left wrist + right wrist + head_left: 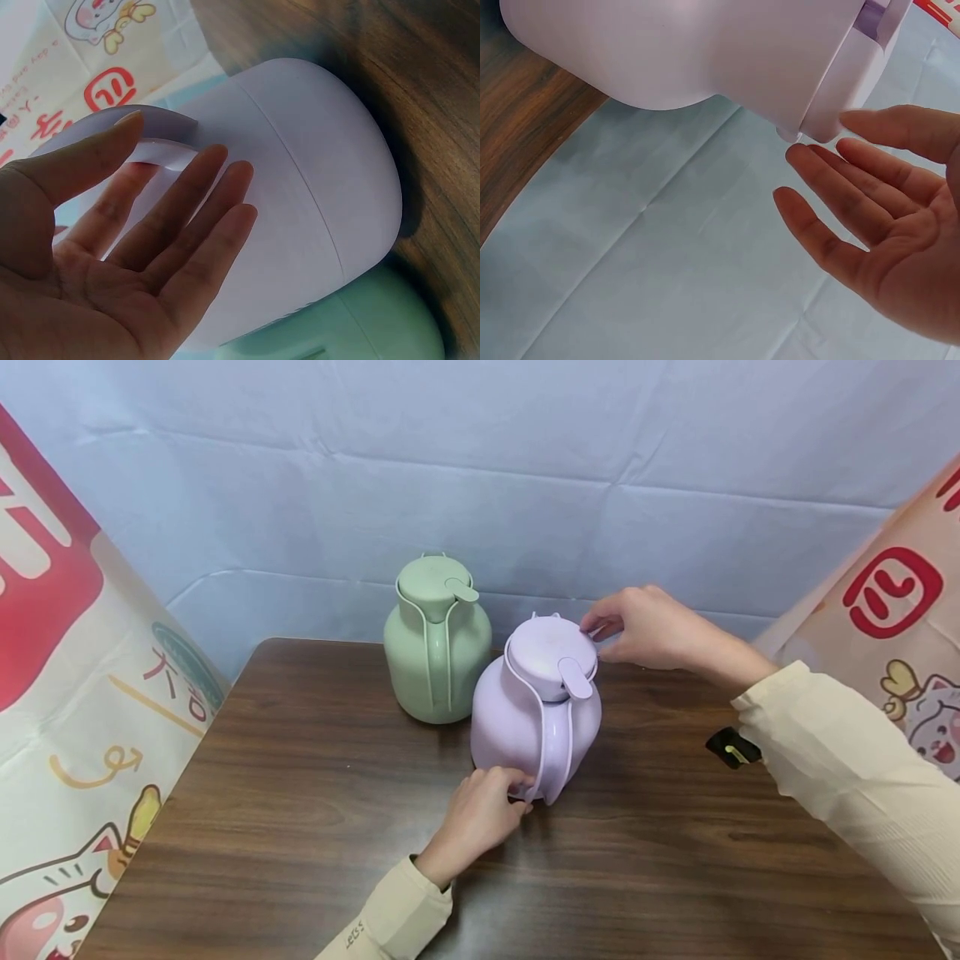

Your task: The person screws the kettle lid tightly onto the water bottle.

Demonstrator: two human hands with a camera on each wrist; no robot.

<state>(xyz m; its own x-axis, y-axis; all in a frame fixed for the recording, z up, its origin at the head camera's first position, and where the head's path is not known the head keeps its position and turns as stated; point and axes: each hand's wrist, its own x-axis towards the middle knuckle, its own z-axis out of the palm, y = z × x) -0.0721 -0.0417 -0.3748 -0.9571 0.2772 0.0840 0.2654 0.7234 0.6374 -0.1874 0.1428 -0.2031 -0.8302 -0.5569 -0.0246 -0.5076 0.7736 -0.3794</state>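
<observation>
A lilac vacuum jug stands upright on the wooden table, its handle facing the near side. Low beside that handle is my left hand; in the left wrist view its thumb overlaps the handle while the other fingers spread loosely before the jug's body. My right hand is at the jug's round lid, fingertips right at the rim. Seen from the right wrist, those fingers are extended and apart, with nothing held between them. Behind and left stands a green vacuum jug of the same shape.
The dark brown table ends at the back against a pale blue cloth. Printed cloths hang at the left and right. A small black item lies partly behind the right sleeve.
</observation>
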